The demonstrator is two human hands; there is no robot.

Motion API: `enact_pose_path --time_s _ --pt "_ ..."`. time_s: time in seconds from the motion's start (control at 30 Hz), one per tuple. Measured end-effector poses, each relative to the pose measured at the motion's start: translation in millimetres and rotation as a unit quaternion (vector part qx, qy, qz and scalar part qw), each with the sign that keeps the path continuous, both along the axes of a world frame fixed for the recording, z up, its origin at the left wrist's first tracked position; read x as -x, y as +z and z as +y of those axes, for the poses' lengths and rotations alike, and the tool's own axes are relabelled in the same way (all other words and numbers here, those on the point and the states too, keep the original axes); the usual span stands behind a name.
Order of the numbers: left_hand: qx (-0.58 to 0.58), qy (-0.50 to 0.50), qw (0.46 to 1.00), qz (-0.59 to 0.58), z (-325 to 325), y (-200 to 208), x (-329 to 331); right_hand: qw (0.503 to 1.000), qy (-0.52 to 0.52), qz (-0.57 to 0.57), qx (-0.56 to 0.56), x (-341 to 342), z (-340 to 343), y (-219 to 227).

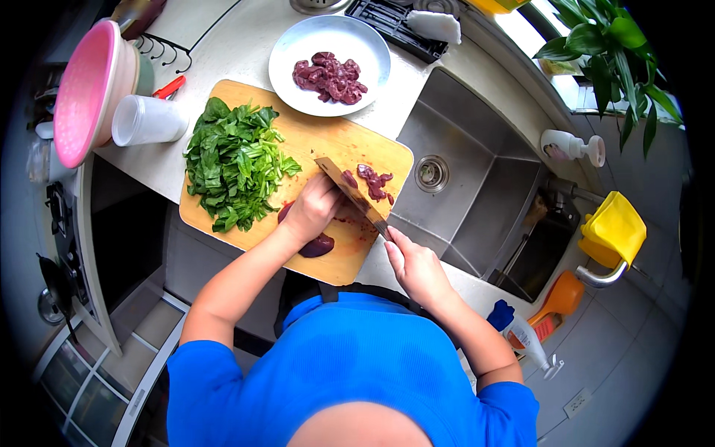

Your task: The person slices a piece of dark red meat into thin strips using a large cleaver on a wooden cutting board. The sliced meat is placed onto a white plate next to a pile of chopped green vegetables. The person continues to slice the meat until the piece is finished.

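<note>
My right hand [418, 270] grips the handle of a kitchen knife [356, 195], its blade slanting across the wooden cutting board [357, 138]. Pressed close to the blade, my left hand [311, 210] has its fingers curled on dark red liver [317, 246], which shows on both sides of the wrist; what lies under the fingertips is hidden. Beyond the blade, to its right, are some cut liver pieces [375, 181]. A heap of chopped leafy greens [232, 164] covers the board's left side. Behind the board stands a white plate [284, 78] with more cut liver [331, 78] on it.
A steel sink [477, 138] borders the board on the right. Left of the board are a translucent plastic container [150, 121] and a pink basin [88, 97]. A black rack [395, 28] sits behind; yellow gloves [613, 229] hang near the faucet.
</note>
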State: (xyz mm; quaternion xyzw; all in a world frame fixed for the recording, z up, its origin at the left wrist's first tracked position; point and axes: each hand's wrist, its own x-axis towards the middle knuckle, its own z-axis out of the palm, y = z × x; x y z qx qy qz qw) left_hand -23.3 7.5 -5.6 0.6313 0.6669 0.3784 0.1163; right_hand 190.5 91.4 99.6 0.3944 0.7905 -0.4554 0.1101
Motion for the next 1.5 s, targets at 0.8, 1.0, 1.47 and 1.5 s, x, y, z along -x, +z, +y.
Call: enact_pose_path --time_s 0.8,1.0,1.47,1.5 --pt "0.040 0.074 0.996 0.022 -17 26 21 0.992 -0.081 0.073 0.066 4 12 9" --pt "0.031 0.009 0.999 0.024 -18 11 14 0.998 0.044 0.010 0.037 8 7 5" --pt "0.048 -0.037 0.998 -0.008 -14 -6 10 0.998 0.033 0.049 -0.024 60 5 -29" --pt "0.050 -0.046 0.997 -0.029 -13 -9 8 0.998 0.035 0.049 -0.023 77 7 -29"
